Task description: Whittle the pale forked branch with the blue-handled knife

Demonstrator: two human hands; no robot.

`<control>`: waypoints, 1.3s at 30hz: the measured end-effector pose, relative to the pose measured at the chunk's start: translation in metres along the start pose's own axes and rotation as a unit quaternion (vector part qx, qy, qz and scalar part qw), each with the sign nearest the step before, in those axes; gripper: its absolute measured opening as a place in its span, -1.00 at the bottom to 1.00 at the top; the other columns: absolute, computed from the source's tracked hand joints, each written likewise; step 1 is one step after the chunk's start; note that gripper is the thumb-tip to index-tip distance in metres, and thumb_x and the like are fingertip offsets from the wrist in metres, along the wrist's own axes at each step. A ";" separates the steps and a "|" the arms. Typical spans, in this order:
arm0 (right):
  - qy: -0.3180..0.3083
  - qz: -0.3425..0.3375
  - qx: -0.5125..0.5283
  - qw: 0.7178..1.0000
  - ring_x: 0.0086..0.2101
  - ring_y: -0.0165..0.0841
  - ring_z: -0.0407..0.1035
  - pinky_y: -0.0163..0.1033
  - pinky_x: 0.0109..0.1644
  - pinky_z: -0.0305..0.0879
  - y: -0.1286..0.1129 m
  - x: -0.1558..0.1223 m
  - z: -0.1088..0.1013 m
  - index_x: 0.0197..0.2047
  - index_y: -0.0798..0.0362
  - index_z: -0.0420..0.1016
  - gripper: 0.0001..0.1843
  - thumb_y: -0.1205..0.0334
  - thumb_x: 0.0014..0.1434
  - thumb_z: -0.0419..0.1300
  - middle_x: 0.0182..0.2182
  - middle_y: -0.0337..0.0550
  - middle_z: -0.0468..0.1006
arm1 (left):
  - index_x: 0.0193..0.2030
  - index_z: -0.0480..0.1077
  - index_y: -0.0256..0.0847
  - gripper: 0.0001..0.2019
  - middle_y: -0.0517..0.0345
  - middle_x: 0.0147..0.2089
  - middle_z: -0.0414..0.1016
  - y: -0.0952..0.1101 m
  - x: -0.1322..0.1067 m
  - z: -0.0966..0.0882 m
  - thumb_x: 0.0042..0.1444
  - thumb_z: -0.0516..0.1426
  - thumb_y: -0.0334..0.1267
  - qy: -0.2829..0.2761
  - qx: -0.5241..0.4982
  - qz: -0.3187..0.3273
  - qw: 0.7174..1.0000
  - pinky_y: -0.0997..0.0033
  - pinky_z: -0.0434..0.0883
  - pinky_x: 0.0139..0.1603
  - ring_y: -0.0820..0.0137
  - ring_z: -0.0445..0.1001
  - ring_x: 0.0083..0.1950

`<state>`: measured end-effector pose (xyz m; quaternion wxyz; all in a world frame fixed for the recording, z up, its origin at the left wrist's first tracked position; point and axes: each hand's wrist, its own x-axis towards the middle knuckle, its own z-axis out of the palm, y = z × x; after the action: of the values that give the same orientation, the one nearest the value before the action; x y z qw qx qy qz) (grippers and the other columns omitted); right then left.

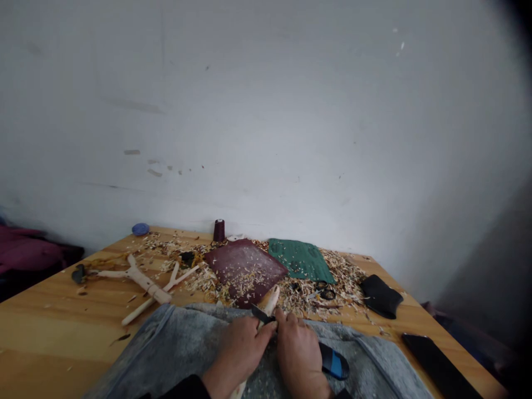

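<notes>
Head, left hand (239,352) grips stick (272,300), right hand (300,354) knife (334,363)

A wooden table (50,327) is covered with lots of wood shavings (341,271), and a grey cloth (174,354) lies at its near edge. A dark red sheet (245,269) touches a green sheet (300,259), with a dark thread spool (219,230) and a blue round thing (140,229) by the wall. Peeled forked sticks (141,280) lie on the left, and small scissors (322,291), a black pouch (380,296) and a black phone (440,366) lie on the right.
</notes>
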<state>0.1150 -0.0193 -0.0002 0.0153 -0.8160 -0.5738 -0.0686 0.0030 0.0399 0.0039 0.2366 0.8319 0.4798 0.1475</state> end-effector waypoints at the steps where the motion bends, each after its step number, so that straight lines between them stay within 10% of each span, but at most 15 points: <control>1: 0.003 0.006 -0.003 1.000 -0.27 -0.23 0.50 -0.21 -0.26 0.36 0.001 0.001 0.000 0.03 -0.01 0.42 -0.55 0.53 0.23 -0.11 -0.26 -0.01 0.54 | -0.41 0.54 -0.23 -0.52 -0.12 -0.37 0.59 0.000 0.000 0.001 0.20 -0.07 0.02 0.006 0.014 -0.003 1.000 0.35 0.16 -0.40 0.17 0.54 -0.32; 17: 0.001 0.033 0.096 0.995 -0.29 -0.30 0.51 -0.32 -0.33 0.24 0.028 0.013 0.008 -0.05 0.00 0.39 -0.65 0.49 0.23 -0.08 -0.28 -0.08 0.58 | -0.48 0.24 -0.16 -0.88 0.32 -0.67 0.28 -0.005 0.007 0.009 0.06 -0.01 -0.27 -0.062 -0.311 -0.017 0.948 0.53 0.18 -0.54 0.49 0.31 -0.61; 28: 0.003 -0.005 0.098 0.995 -0.31 -0.31 0.50 -0.36 -0.36 0.18 0.024 0.010 0.011 -0.07 -0.05 0.43 -0.65 0.48 0.17 -0.01 -0.31 -0.13 0.59 | -0.56 0.24 -0.15 -0.50 0.35 -0.81 0.12 -0.014 0.016 0.016 0.08 -0.15 0.22 -0.054 -0.445 -0.098 0.888 0.54 0.06 -0.74 0.54 0.07 -0.80; 35: 0.013 0.001 0.110 0.994 -0.32 -0.31 0.51 -0.34 -0.38 0.17 0.027 0.012 0.017 -0.05 -0.07 0.42 -0.63 0.47 0.22 -0.06 -0.32 -0.15 0.60 | -0.44 0.37 -0.20 -0.73 0.27 -0.71 0.26 -0.008 0.007 0.001 -0.07 -0.06 -0.12 -0.119 -0.484 -0.067 0.864 0.50 0.12 -0.63 0.48 0.18 -0.68; 39: 0.019 0.012 0.112 0.993 -0.33 -0.30 0.51 -0.33 -0.38 0.17 0.029 0.013 0.014 -0.06 -0.02 0.41 -0.69 0.44 0.21 -0.01 -0.32 -0.13 0.59 | -0.45 0.40 -0.19 -0.81 0.22 -0.46 0.42 -0.001 -0.001 -0.020 -0.27 0.02 -0.32 -0.132 -0.403 0.028 0.905 0.49 0.23 -0.40 0.43 0.35 -0.40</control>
<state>0.1475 -0.0157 -0.0111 0.1181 -0.8147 -0.5675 -0.0189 -0.0082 0.0448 0.0204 0.6089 0.6907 0.3199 0.2235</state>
